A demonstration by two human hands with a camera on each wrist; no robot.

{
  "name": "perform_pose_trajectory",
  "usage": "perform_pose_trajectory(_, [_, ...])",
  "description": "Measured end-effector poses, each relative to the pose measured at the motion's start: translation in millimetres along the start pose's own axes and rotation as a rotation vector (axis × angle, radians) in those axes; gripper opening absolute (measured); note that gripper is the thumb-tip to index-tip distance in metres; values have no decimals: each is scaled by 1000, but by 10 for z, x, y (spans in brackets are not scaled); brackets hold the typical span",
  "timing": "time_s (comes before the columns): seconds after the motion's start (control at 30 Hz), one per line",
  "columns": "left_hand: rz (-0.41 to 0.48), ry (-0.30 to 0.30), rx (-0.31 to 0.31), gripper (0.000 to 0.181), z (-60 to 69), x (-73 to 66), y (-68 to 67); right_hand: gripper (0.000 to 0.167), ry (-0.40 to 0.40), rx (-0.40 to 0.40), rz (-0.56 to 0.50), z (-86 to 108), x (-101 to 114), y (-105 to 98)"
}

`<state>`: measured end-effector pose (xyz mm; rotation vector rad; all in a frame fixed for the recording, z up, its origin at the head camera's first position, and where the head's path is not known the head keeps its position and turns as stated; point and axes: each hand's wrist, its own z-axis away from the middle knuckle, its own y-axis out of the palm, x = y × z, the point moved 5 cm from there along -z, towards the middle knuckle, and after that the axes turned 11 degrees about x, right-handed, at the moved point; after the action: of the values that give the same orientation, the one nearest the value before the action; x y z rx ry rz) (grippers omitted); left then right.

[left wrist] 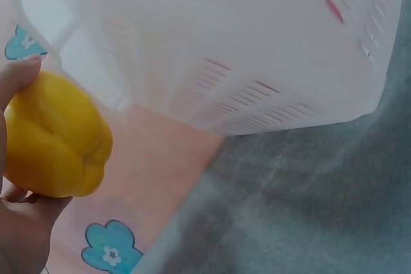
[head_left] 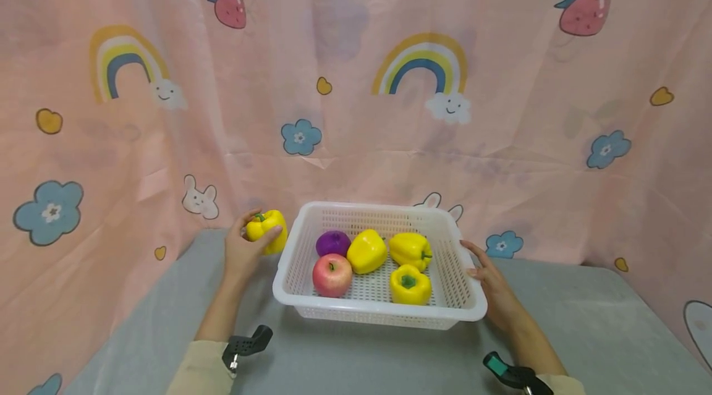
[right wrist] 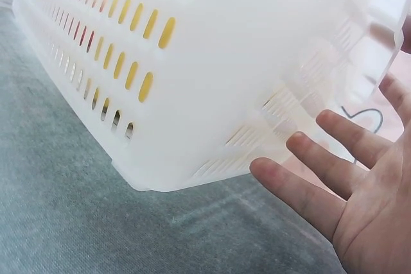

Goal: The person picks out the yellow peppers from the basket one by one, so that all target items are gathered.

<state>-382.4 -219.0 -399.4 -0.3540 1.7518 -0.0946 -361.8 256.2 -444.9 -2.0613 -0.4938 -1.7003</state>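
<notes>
My left hand [head_left: 245, 253] grips a yellow bell pepper [head_left: 274, 232] just outside the left rim of a white perforated basket [head_left: 356, 307]. In the left wrist view the fingers and thumb lie round the pepper [left wrist: 56, 136] beside the basket wall [left wrist: 128, 30]. At the basket's right rim, my right hand [head_left: 497, 293] touches the edge; in the right wrist view its fingers [right wrist: 321, 158] are spread along the outer wall. Inside the basket are three yellow peppers [head_left: 366, 251] [head_left: 408, 249] [head_left: 410, 285], a purple round item [head_left: 332, 243] and a red apple [head_left: 332, 276].
The basket stands on a grey-covered table [head_left: 601, 321]. Behind it hangs a pink curtain [head_left: 356, 178] with printed rainbows, strawberries and flowers. Dark straps with mounts sit on the left wrist [head_left: 245, 344] and the right wrist [head_left: 514, 373].
</notes>
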Motion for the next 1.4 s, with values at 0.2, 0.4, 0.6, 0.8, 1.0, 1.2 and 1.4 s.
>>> perform_pose_trajectory(0.2, [8,-7,10,67,-9,23,-6,52,4,-9,3,10,-7,-4])
perform_pose_trajectory(0.4, [23,-27,10,66,-28,99,-18,51,17,-23,9,25,-17,-3])
perform_pose_trajectory(0.6, [29,-43,-20,67,-37,206,-30,52,18,-30,8,37,-20,-1])
perform_pose_trajectory(0.8, [-15,-73,-55,68,-11,329,-45,51,12,-24,4,36,-22,-3])
perform_pose_trajectory(1.0, [-15,-97,-46,70,-19,377,-83,51,13,-10,-5,22,-14,10])
perform_pose_trajectory(1.2, [0,-78,-22,70,-71,383,-119,53,21,-24,4,-6,0,20])
perform_pose_trajectory(1.4, [-4,-74,-9,69,-94,441,-119,55,31,-45,17,-3,-8,14])
